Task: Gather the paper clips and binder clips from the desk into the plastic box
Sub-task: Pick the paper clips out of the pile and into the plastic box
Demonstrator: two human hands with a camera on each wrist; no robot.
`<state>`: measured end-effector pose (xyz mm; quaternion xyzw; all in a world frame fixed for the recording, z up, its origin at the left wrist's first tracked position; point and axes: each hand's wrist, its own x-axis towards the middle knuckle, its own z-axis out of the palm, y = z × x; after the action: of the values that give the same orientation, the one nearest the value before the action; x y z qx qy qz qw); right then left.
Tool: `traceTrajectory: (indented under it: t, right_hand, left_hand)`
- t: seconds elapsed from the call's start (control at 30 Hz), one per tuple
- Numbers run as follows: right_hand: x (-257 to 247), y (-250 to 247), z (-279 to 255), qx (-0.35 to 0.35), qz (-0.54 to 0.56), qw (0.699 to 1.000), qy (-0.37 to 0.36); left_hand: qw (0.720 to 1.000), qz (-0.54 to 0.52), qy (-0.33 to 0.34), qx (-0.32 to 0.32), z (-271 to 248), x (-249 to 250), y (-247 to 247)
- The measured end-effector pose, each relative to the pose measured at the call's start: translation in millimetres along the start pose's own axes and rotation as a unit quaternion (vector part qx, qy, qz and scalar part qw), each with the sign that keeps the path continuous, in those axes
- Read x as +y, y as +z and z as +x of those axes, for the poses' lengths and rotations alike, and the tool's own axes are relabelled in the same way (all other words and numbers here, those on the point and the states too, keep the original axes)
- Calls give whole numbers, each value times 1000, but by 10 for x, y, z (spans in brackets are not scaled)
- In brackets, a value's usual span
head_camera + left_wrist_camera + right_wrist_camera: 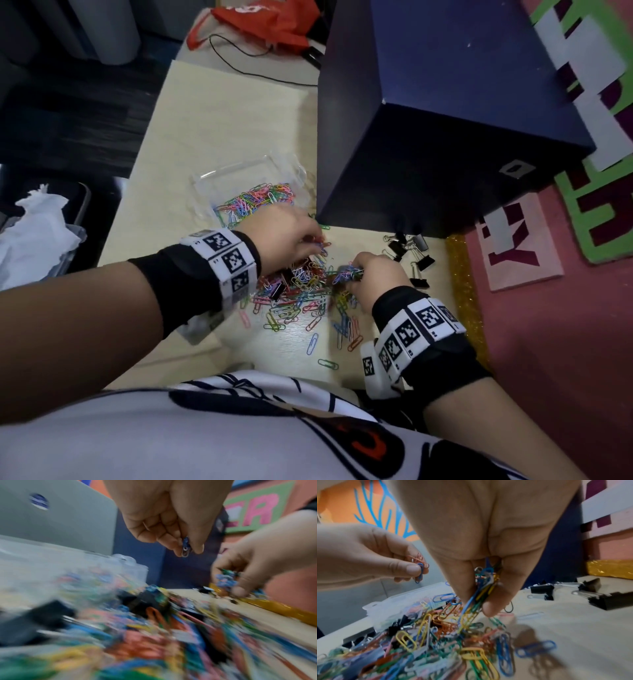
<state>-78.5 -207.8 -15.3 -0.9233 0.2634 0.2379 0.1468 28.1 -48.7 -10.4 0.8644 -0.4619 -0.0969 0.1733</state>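
Nearest the head camera, a white printed shirt [212,431] fills the bottom edge; beyond it both forearms reach over the tabletop [205,130]. Loose paper clips [301,301] lie heaped between the hands. The left hand [284,240] pinches a few clips just beside the plastic box [205,178], which already holds coloured clips. The right hand [373,274] grips a bundle of clips. Black binder clips [411,253] lie near the dark blue box [428,113].

From the left wrist, much is blurred; fingers [164,536] pinch a blue clip [185,547].

From the right wrist, thumb and fingers [494,601] clamp a bundle of clips [481,588] above the heap; binder clips [597,597] sit apart to the right.
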Motion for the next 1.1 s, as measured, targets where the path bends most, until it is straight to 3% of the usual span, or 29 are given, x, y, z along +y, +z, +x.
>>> traceTrajectory:
  t: [0.1, 0.27, 0.47, 0.63, 0.83, 0.97, 1.1]
  right_hand:
    - [-128, -118, -10, 11, -1, 1000, -20]
    - [-513, -310, 15, 15, 36, 995, -91]
    - [-1121, -452, 284, 61, 62, 984, -158]
    - [-1389, -425, 455, 56, 78, 983, -158]
    - [-1037, -466, 285, 19, 48, 987, -154]
    - [-553, -324, 198, -35, 11, 998, -57]
    - [-185, -137, 130, -50, -58, 997, 14]
  left_hand:
    - [997, 3, -77, 31, -31, -298, -189]
    - [983, -6, -183, 2, -154, -690, -341]
    - [977, -31, -211, 12, -302, -811, -357]
    - [976, -33, -212, 45, -364, -779, -365]
    - [987, -5, -162, -4, -356, -662, -323]
    - [995, 35, -61, -67, -305, -413, -184]
    - [980, 118, 28, -155, -272, -161, 8]
